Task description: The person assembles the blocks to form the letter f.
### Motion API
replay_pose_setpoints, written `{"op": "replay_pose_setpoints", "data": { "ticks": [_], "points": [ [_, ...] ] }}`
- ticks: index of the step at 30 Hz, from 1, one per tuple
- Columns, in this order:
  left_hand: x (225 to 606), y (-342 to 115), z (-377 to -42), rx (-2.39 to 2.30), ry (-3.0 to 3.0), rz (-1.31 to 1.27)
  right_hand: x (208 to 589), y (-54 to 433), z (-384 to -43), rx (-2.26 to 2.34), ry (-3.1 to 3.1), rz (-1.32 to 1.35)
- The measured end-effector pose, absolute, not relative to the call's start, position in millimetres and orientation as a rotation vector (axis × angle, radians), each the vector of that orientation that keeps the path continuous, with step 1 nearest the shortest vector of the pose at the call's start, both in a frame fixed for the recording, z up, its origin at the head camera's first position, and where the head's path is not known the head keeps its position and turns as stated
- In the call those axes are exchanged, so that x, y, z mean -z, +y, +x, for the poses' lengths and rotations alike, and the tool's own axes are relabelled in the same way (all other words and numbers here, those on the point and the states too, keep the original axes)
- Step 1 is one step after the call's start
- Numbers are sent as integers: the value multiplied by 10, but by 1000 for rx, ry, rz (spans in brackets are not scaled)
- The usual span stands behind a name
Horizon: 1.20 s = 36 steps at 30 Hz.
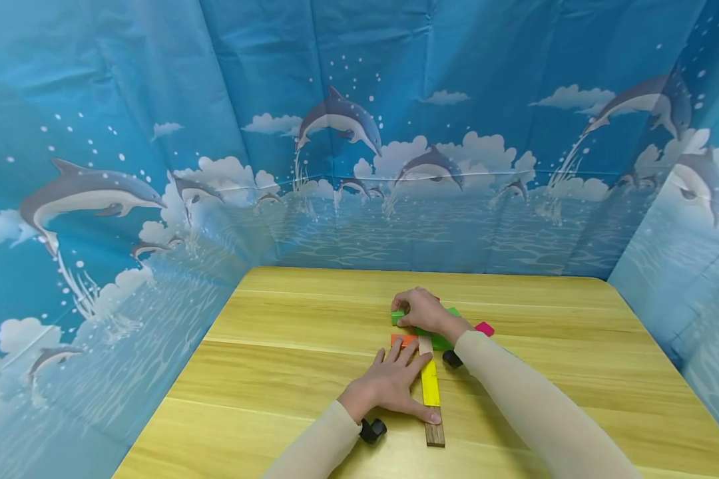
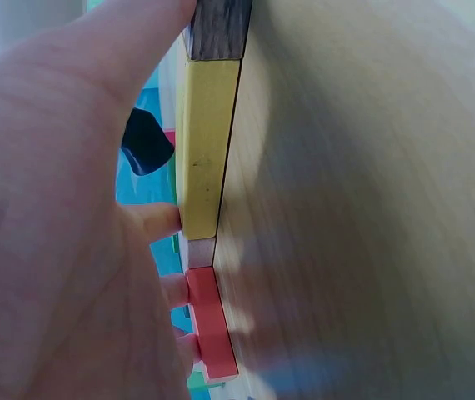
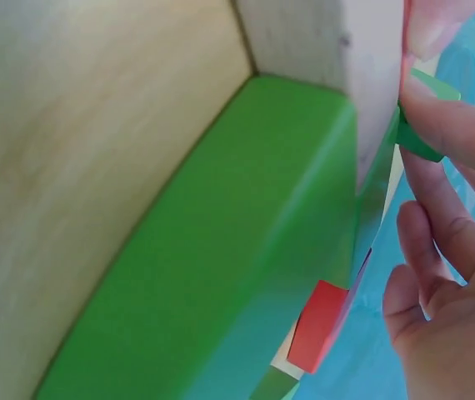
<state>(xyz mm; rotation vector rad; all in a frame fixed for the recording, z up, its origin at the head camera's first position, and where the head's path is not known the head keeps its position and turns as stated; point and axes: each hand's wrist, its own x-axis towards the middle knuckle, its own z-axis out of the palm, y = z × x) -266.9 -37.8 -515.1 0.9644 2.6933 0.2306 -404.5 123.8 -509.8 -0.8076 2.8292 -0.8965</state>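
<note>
My left hand [image 1: 391, 386] lies spread over a line of wooden blocks. Its thumb touches a dark brown block [image 1: 435, 436] at the near end, while its fingertips rest on an orange-red block [image 1: 395, 338]. Between these run a yellow block [image 1: 429, 389] and a short pale block [image 1: 425, 347], end to end in the left wrist view. Farther forward, my right hand [image 1: 424, 311] pinches a small green block [image 1: 397, 319] between thumb and fingers, beyond the orange-red block. A longer green block [image 3: 229, 242] stands against the pale one under the right wrist.
Right of the right hand are a magenta block [image 1: 484, 328] and another green piece [image 1: 453, 311], partly hidden. A small red block [image 3: 316, 325] shows past the long green one. The wooden table [image 1: 263, 359] ends at a dolphin-printed curtain [image 1: 347, 226] behind and at the sides.
</note>
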Motion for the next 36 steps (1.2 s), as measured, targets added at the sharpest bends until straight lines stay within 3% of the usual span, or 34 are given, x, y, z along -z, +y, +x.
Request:
{"op": "replay_pose_setpoints", "data": {
  "ticks": [36],
  "points": [
    [5152, -383, -2676, -244, 2685, 964, 4785, 1629, -4022, 1227, 2756, -671]
  ]
}}
